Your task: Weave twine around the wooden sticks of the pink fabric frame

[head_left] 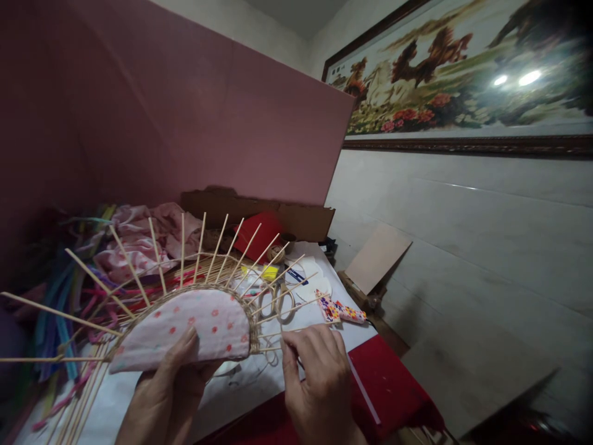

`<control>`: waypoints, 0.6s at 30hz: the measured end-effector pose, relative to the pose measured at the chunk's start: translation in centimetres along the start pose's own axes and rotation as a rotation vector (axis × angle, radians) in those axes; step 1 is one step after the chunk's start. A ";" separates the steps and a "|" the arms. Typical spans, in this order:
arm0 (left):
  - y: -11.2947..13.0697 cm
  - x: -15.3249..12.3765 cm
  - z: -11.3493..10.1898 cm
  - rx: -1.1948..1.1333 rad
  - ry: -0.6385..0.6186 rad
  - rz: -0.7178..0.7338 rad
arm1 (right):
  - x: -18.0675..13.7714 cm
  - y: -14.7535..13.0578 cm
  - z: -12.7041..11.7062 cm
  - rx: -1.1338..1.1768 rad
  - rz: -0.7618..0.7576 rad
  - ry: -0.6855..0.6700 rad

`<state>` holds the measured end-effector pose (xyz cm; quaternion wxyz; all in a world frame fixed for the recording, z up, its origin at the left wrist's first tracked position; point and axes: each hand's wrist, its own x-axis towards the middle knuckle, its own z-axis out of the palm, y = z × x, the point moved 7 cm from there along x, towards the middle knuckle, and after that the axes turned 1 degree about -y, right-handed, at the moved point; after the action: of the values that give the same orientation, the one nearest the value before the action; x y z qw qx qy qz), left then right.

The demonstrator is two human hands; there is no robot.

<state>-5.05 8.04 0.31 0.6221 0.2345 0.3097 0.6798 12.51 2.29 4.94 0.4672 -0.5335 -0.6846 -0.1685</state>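
Observation:
My left hand [169, 383] grips a half-round piece covered in pale pink fabric with red flowers [208, 321], its thumb pressed on the front. Brown twine [254, 327] is woven along the curved edge. Thin wooden sticks [202, 247] fan outward from that edge on all sides of the curve. At the right end, my right hand [317, 377] has thumb and forefinger pinched together by the lowest sticks. Whether it pinches a stick or the twine is hidden. A loose loop of twine [272, 358] hangs beside those fingertips.
Scissors [278, 303] lie behind the sticks, near a blue-handled cutter [298, 276] and a flower-patterned glue gun-like item [343, 310]. Crumpled pink cloth [139, 238] and coloured strips [55, 321] pile up left. Cardboard [301, 221] stands at the back. Red cloth [393, 383] covers the table's right edge.

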 end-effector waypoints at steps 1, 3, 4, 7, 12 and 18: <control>0.0 0.0 0.0 0.004 -0.003 0.007 | 0.0 0.0 0.0 0.002 0.005 0.002; 0.0 0.1 0.0 0.013 -0.007 0.004 | -0.1 0.1 0.0 0.002 0.011 -0.002; 0.0 0.1 0.0 0.016 -0.003 -0.001 | -0.2 0.1 0.0 0.003 0.010 -0.003; 0.1 0.0 0.1 0.007 0.017 -0.003 | -0.2 0.1 0.0 0.004 0.007 -0.006; 0.0 0.0 0.0 -0.005 0.020 -0.007 | -0.3 0.3 -0.1 0.005 0.011 -0.015; -0.1 0.1 -0.2 -0.017 0.025 0.004 | -0.6 0.7 -0.7 0.038 0.037 -0.022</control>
<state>-5.19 8.16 0.10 0.6187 0.2212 0.3114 0.6865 13.48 1.73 4.64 0.4729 -0.5387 -0.6828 -0.1412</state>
